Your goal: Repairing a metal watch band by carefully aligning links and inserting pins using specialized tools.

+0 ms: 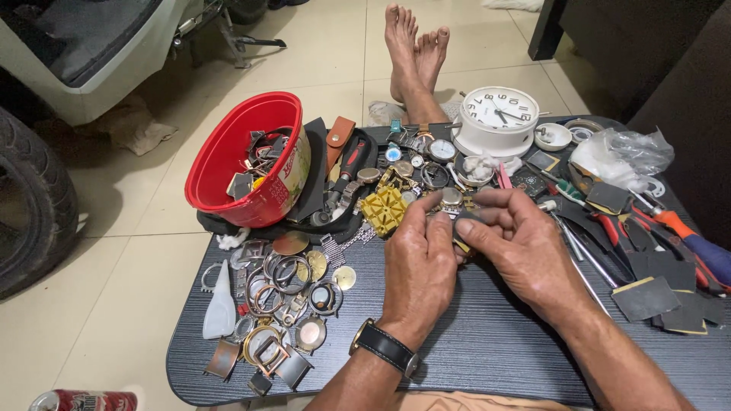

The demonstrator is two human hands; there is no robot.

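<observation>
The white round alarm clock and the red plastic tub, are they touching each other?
Apart. The head view shows the white round alarm clock at the table's far edge, with watch parts and a black tray lying between it and the tilted red plastic tub.

We see both forearms entering from the lower edge and converging toward the centre. The left hand [417, 262] lies back upward, knuckles raised, its fingers curled inward and its thumb and forefinger pinched together at the tips. The left wrist is slightly bent. The right hand [525, 247] faces it, back turned up and outward, fingers flexed, with the fingertips [474, 222] closing toward those of the left. The two hands touch at their fingertips; what lies between them is mostly hidden. Farther off we see both bare feet, crossed at the ankles, soles away from us.
</observation>
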